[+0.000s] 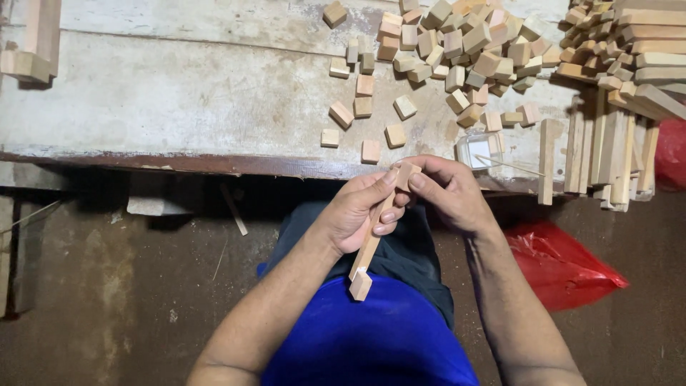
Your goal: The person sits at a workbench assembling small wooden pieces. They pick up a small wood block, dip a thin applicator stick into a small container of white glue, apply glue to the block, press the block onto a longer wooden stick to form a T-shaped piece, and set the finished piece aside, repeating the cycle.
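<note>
Your left hand (pixel 357 214) is wrapped around a thin wooden stick (pixel 369 243), fingers curled over its upper half, holding it slanted over your lap. A small wooden block (pixel 361 284) sits on the stick's lower end, over your blue shirt (pixel 371 336). Your right hand (pixel 446 193) pinches a second small block (pixel 407 174) between thumb and fingers against the stick's top end; whether that block is already fixed to the stick or only pressed there is hard to tell, since your fingers cover the joint.

Both hands hang just clear of the front edge of the worn workbench (pixel 179 100), whose dark lip runs straight across right above your knuckles. Below the edge, there is open room to your left over the dark floor (pixel 107 300), where only a few slivers lie.

On the bench, loose cube blocks (pixel 364 107) lie scattered just beyond the edge, thickening into a heap (pixel 464 43) further back. A small clear container (pixel 477 150) stands right beside your right hand at the edge. To your right, a stack of long wooden strips (pixel 614 143) overhangs the lip, and a red plastic bag (pixel 557 264) lies on the floor close to your right forearm, crowding that side.
</note>
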